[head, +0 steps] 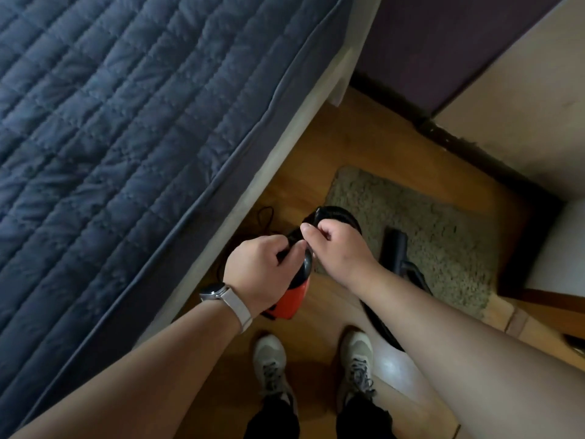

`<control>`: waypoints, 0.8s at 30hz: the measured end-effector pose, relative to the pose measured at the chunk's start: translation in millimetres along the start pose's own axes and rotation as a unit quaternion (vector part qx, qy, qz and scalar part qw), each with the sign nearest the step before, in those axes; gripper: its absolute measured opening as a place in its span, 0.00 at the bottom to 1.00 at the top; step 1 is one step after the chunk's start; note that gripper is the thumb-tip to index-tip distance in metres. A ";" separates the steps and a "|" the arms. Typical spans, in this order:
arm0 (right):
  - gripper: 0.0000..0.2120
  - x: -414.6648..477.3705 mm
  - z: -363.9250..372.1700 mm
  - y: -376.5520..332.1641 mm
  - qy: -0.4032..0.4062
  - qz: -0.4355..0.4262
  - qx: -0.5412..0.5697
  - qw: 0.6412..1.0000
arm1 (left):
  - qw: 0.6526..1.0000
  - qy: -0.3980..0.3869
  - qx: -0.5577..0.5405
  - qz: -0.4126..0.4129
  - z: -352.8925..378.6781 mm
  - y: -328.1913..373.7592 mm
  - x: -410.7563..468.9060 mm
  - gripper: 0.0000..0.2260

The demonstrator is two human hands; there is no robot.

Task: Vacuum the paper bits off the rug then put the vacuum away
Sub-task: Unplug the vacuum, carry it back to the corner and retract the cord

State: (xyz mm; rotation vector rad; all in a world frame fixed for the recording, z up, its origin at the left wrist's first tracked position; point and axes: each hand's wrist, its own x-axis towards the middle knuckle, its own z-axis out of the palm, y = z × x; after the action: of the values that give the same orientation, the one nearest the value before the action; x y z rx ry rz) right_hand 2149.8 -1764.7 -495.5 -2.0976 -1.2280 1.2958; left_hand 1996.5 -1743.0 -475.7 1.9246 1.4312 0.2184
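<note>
Head view shows the person standing over the vacuum, its glossy red-and-black plastic body low over the wooden floor, between the bed and the rug. The left hand curls its fingers round a black part at the top of the vacuum, likely to steady it. The right hand pinches the ribbed black hose, which is bent into a loop, probably being gathered for storage. A rigid black tube lies on the shaggy beige rug, where no paper bits can be made out. A thin cord trails along the floor beside the bed with its quilted navy cover.
</note>
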 end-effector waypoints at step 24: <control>0.28 86.6 73.3 401.9 -0.019 0.198 -0.176 0.964 | 0.985 0.081 0.017 -0.151 272.8 -162.6 25.0 0.17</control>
State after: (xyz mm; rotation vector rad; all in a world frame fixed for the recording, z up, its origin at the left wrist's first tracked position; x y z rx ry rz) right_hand 2294.8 -1919.5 -855.2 -2.6940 -1.1588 1.3600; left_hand 2024.0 -1820.3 -783.5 1.7197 1.8222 0.2123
